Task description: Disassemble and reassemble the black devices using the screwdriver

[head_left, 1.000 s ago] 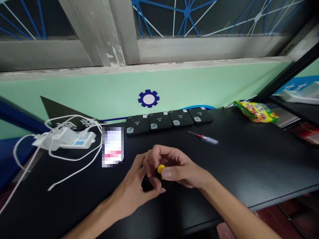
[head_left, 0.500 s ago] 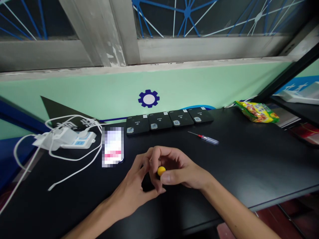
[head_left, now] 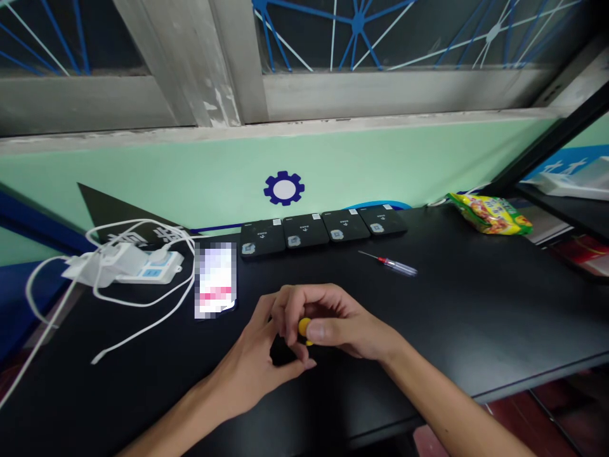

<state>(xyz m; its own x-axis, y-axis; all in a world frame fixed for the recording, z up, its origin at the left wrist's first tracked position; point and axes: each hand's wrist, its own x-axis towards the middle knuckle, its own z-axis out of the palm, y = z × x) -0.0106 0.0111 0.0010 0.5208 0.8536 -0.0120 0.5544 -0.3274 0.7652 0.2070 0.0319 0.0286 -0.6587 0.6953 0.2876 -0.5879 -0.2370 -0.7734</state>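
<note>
Over the front middle of the desk, my two hands meet. My right hand is closed, with its thumb pressing a small, round, yellow piece against its bent fingers. A second bit of yellow shows just under that thumb; whether it belongs to the same piece I cannot tell. My left hand curls around from the left, its thumb stretched below the yellow piece and its other fingers partly behind the right fingers. Anything inside the left fingers is hidden. A screwdriver with a clear handle and red collar lies beyond my right hand.
Several flat black boxes line the wall side of the black desk. A phone lies left of my hands, near a white power strip and loose white cables. At right rests a yellow-green snack bag.
The yellow piece has shifted slightly left between the right thumb and fingers, and more yellow shows under the thumb. My right fingers have curled a little further. The left hand barely moves.
</note>
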